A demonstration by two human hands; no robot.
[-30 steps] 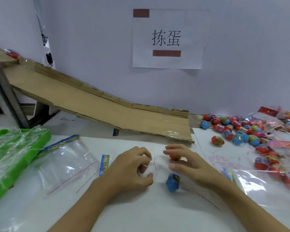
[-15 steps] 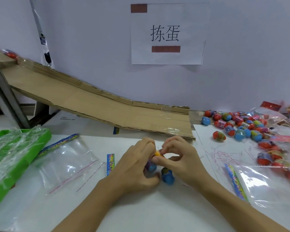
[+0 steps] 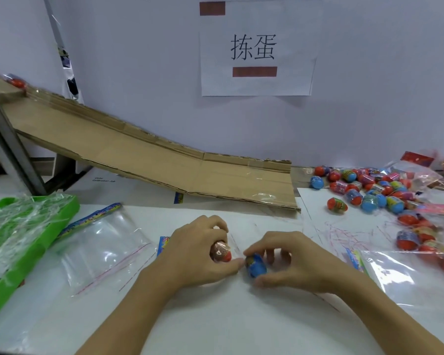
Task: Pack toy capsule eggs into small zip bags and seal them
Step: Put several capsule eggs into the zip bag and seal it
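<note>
Where the hands meet: at the middle of the white tabletop point(image 3: 215, 324), each hand has one toy capsule egg
Left hand point(image 3: 198, 254): fingers curled round a red-ended capsule egg point(image 3: 221, 252), which seems to sit inside a small clear zip bag; the film is hard to make out there, so I cannot tell how far in it is
Right hand point(image 3: 290, 262): thumb and fingertips pinch a blue capsule egg point(image 3: 255, 265), which rests on the tabletop just beside the left thumb
Egg handling: judged light, hard-shelled and smooth with a glossy wrap, so likely slippery and quick to roll; best taken across the middle with thumb against fingers, narrow end leading into the bag mouth
Bag handling: thin, limp and slick, likely to collapse shut; hold it by the lip just below the red zip line, and press along that line to seal
Spare zip bags point(image 3: 100, 247): lying flat to the left, near the green basket point(image 3: 36, 226)
Egg supply point(image 3: 369, 193): a loose heap of red and blue capsule eggs at the right, well apart from the hands, below the end of the cardboard ramp point(image 3: 164, 165)
Risk: the blue egg could skid out of a fingertip pinch
</note>
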